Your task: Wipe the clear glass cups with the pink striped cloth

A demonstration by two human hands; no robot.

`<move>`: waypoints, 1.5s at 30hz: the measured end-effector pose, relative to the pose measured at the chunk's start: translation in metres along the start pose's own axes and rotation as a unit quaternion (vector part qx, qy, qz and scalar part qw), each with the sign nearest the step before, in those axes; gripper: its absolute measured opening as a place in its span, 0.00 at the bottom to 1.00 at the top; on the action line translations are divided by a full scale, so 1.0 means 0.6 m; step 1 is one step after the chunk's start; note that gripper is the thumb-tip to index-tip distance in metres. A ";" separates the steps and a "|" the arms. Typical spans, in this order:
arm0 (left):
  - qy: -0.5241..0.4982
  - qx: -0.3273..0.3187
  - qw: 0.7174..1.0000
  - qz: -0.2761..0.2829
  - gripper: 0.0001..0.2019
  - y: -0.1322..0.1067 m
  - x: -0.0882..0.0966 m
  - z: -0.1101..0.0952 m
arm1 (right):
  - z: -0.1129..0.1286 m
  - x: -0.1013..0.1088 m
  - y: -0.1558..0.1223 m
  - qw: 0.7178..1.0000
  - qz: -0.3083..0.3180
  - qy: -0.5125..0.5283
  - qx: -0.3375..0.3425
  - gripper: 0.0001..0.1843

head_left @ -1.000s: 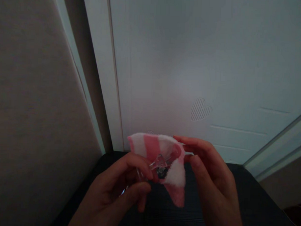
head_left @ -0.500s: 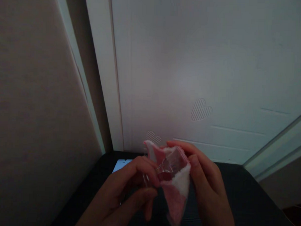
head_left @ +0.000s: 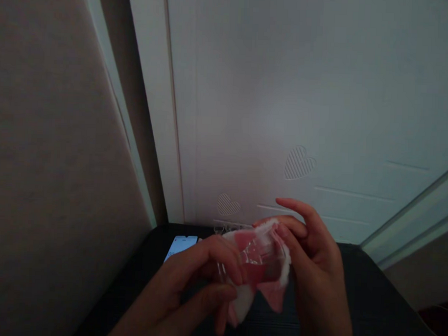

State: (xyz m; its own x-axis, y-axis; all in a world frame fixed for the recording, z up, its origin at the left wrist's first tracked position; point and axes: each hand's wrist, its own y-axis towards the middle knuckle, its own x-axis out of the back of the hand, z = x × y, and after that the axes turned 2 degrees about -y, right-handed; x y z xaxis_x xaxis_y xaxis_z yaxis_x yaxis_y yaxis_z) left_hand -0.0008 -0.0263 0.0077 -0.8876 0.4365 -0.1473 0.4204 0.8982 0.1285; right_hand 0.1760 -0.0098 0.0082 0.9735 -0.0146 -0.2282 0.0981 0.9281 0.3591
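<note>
A fuzzy pink-and-white cloth piece (head_left: 274,294), possibly a sock, is held up between both hands with its opening tilted toward me. Crinkled clear plastic (head_left: 254,252) shows in and across that opening. My left hand (head_left: 194,279) is closed, thumb and fingers pinching the near left side of the cloth and plastic. At the right, my right hand (head_left: 316,269) grips the cloth's rim between thumb and a finger, its index finger lifted away. How far the plastic reaches inside the cloth is hidden.
A lit phone (head_left: 182,242) lies on the dark tabletop (head_left: 366,295), left of the hands. Behind rises a white panel (head_left: 248,115) with embossed hearts. Small clear shapes (head_left: 225,228) show at the table's back edge. A beige surface (head_left: 62,182) borders the left.
The cloth has turned and its lower end has swung left toward my left hand. My right hand has shifted slightly right, its index finger now raised. More of the phone shows.
</note>
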 end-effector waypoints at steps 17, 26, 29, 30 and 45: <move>0.045 -0.044 0.998 0.002 0.06 0.003 0.004 0.006 | 0.015 -0.005 -0.014 0.997 0.006 0.027 0.069 0.14; -0.012 -0.042 0.999 0.000 0.07 -0.001 -0.002 0.012 | -0.002 0.013 -0.007 0.991 0.066 0.090 0.067 0.16; -0.031 -0.047 0.998 -0.014 0.08 -0.001 -0.005 0.015 | -0.004 0.007 -0.006 0.988 0.099 0.104 0.055 0.15; -0.028 -0.052 0.998 -0.009 0.08 -0.001 -0.004 0.016 | -0.004 0.005 -0.006 0.986 0.112 0.111 0.050 0.15; 0.028 -0.022 0.999 0.007 0.06 -0.005 0.001 0.016 | 0.000 0.017 -0.004 0.982 0.174 -0.042 0.060 0.13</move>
State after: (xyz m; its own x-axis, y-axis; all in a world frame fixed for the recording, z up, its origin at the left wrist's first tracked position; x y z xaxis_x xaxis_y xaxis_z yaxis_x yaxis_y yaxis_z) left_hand -0.0009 -0.0282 -0.0022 -0.8916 0.4437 -0.0907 0.4245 0.8886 0.1738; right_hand 0.1856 -0.0119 0.0053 0.9656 0.2602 0.0000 -0.2242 0.8320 0.5075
